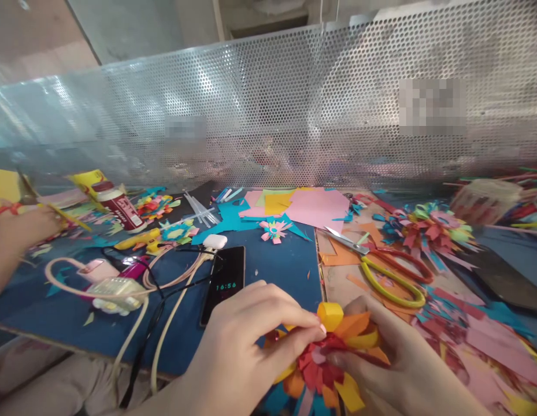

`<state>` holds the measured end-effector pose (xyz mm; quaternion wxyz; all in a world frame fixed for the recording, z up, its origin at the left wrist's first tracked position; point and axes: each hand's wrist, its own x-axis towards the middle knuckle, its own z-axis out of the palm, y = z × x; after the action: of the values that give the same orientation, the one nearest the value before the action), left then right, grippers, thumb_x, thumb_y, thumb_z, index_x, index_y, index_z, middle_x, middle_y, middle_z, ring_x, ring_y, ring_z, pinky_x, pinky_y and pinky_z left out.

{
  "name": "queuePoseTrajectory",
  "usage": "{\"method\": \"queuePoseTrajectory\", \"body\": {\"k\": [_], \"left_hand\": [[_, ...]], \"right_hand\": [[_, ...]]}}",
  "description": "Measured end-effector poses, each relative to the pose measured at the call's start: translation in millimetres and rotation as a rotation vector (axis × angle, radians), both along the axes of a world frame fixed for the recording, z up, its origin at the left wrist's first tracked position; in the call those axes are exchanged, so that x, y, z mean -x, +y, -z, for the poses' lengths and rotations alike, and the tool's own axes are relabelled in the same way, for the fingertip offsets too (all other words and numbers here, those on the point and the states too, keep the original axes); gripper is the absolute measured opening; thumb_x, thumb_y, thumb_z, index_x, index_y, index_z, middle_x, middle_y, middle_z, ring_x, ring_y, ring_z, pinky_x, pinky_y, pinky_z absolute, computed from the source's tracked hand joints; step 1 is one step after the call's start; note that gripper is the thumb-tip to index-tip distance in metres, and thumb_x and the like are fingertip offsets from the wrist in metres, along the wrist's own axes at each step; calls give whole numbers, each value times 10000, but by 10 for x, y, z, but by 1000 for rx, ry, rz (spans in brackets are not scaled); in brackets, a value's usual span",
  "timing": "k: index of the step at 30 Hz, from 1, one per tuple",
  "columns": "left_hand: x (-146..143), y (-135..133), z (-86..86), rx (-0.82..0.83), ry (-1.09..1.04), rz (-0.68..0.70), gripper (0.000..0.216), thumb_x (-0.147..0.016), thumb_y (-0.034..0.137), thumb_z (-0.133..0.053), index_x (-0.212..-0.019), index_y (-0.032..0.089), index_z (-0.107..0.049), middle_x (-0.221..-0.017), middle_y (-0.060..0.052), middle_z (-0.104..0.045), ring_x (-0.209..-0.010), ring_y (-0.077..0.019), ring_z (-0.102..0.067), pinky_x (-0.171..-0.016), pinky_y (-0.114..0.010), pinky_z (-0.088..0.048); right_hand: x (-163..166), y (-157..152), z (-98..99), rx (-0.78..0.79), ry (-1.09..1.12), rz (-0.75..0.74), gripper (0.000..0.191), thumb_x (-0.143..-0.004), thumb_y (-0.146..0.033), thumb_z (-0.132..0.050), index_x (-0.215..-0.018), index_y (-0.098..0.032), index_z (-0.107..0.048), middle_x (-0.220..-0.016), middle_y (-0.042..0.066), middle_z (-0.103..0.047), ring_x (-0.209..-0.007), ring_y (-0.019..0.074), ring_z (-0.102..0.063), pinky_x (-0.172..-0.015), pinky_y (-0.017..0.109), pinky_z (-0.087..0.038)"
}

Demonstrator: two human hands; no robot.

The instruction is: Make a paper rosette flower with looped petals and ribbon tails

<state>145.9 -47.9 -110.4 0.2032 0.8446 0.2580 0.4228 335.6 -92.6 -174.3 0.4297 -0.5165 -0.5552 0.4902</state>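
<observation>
paper flower [333, 352]: orange and yellow outer petals, red fringed heart, a yellow rolled strip at its 12 o'clock
scissors [392, 271]: one red handle loop, one yellow-green, silver blades
phone [225, 277]: black, green digits glowing on its screen
table [272, 271]: dark blue top (bare brown board at the flower's 1 o'clock)
glue bottle [121, 208]: dark red label, pale print
paper sheets [320, 205]: pink, yellow at their 9 o'clock, teal scraps beneath
small flower [273, 229]: pink petals, teal and yellow centre
finished flowers [428, 231]: red, pink, green and teal fringes
screen [268, 110]: silver-grey metal, evenly dotted with small round holes
cables [169, 316]: cream and black
earbud case [215, 241]: white
</observation>
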Motion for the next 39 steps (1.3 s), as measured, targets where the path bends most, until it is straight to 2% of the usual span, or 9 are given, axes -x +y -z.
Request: {"method": "queuePoseTrajectory", "body": {"k": [5, 23, 29, 39], "left_hand": [[-8, 3, 2, -16, 13, -9, 84, -720, 73, -689, -748, 153, -692, -686, -11, -680, -627, -92, -627, -596, -152, -506], [19, -16, 0, 10, 24, 2, 85, -721, 74, -688, -744, 156, -692, -688, -1, -680, -637, -78, -635, -616, -124, -511], [54, -48, -43, 39, 14, -41, 96, -758, 81, -652, -771, 171, -683, -727, 9, -670, -650, -74, -634, -580, -122, -503], [13, -50, -41, 36, 12, -22, 89, -736, 75, -672, -748, 161, -692, -701, 0, -681, -634, -80, -641, -599, -123, -514]], "right_hand": [[-16, -3, 24, -8, -19, -26, 195, -753, -341, -680, -852, -225, -557, -782, 3, -648, -721, 139, -645, -672, 214, -545], [-18, 26, 27, -94, -57, -39, 176, -763, -324, -668, -818, -222, -535, -756, -3, -637, -694, 126, -633, -638, 190, -533], [4, 11, 3, -40, -10, -40, 169, -758, -311, -674, -845, -227, -557, -823, 4, -656, -764, 136, -640, -690, 201, -534], [15, 8, -13, -44, -8, -42, 179, -759, -335, -667, -823, -219, -547, -770, -10, -643, -718, 123, -636, -656, 185, -532]]}}
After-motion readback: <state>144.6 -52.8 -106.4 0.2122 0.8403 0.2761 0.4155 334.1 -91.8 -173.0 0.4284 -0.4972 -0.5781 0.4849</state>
